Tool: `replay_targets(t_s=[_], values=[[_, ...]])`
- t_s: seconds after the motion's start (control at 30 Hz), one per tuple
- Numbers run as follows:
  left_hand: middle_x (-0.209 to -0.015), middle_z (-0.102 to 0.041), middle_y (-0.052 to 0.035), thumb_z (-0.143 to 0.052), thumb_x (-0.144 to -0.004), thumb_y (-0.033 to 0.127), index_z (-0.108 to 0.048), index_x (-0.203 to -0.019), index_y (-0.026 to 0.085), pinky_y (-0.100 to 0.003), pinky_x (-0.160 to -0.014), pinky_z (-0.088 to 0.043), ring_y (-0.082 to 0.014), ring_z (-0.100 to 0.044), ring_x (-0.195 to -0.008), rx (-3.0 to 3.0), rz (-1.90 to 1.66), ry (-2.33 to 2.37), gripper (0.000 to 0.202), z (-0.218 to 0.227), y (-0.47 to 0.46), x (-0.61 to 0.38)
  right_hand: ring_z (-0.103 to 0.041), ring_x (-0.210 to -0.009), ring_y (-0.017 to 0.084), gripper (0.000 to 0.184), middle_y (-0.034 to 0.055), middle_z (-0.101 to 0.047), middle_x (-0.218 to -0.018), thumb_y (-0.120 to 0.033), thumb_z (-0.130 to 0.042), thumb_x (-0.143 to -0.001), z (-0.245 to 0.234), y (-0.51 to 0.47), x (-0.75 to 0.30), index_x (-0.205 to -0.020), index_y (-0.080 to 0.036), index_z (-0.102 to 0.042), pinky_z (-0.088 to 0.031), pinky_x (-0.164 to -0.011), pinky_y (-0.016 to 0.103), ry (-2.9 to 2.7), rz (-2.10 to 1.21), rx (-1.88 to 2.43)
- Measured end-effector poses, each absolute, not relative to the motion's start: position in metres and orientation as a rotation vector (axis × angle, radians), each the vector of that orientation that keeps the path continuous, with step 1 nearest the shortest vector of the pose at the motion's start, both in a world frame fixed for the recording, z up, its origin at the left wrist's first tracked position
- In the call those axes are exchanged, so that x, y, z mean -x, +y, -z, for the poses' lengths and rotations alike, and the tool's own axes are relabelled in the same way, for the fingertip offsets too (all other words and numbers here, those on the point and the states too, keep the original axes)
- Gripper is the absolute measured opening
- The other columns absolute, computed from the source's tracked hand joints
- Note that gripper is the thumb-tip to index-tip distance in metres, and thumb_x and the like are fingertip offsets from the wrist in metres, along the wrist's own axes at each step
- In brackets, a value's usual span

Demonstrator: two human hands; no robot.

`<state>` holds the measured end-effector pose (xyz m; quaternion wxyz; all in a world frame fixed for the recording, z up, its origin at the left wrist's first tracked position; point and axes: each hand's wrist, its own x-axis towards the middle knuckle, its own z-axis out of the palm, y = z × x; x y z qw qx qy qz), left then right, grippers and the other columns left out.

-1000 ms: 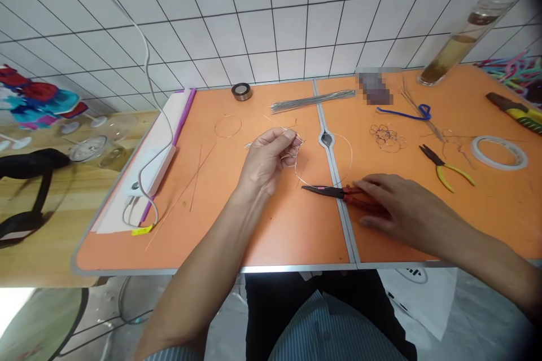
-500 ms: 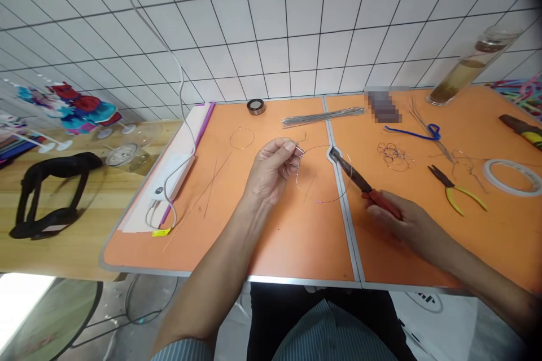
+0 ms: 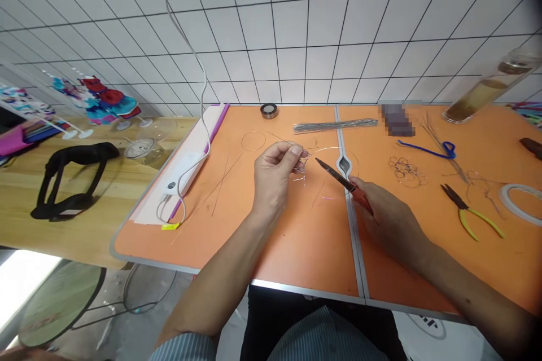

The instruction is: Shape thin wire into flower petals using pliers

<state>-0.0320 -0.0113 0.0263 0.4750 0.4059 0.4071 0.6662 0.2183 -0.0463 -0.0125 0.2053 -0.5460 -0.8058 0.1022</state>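
Observation:
Between the thumb and fingers of my left hand (image 3: 279, 172) is pinched a small piece of bent thin wire (image 3: 304, 168). A strand of it curves out to the right, and a short end hangs below. My right hand (image 3: 387, 211) is wrapped round the red handles of a pair of pliers (image 3: 339, 176). The dark tips of the pliers point up and left, close to the wire at my left fingertips. Whether they touch the wire I cannot tell.
A bundle of straight wires (image 3: 334, 125) and a roll of tape (image 3: 269, 110) lie at the back. To the right are coiled wire (image 3: 407, 172), yellow-handled pliers (image 3: 470, 211), a blue twisted piece (image 3: 447, 150) and a white ring (image 3: 523, 203). A power strip (image 3: 182, 177) sits left.
The pliers have moved left, from the table's middle seam toward my left fingertips. My left hand still pinches the wire. The whole view has shifted slightly.

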Motion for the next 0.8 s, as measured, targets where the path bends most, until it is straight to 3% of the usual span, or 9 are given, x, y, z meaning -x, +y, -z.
replay_targets(t_s=[0.27,0.8], values=[[-0.084,-0.077,-0.0018,-0.079,-0.092,0.032,-0.075,-0.082,0.02,-0.021,-0.061,-0.051,-0.0097,-0.063,-0.067,-0.975,-1.65,1.045,0.016,-0.031,-0.016,0.028,-0.077,-0.102,0.035,0.048,0.013,-0.081,-0.109,-0.026,-0.048,-0.107,0.016,-0.04,-0.216,-0.154,-0.022,-0.06,-0.059,-0.081,0.043,-2.285,-0.109,1.409],[-0.081,-0.076,-0.0021,-0.078,-0.092,0.03,-0.072,-0.079,0.02,-0.023,-0.059,-0.048,-0.0099,-0.063,-0.064,-0.945,-1.658,0.998,0.018,-0.034,-0.014,0.026,-0.078,-0.113,0.031,0.047,0.0138,-0.08,-0.125,-0.035,-0.05,-0.111,0.017,-0.034,-0.215,-0.155,-0.021,-0.059,-0.061,-0.092,0.044,-2.251,-0.448,1.367]])
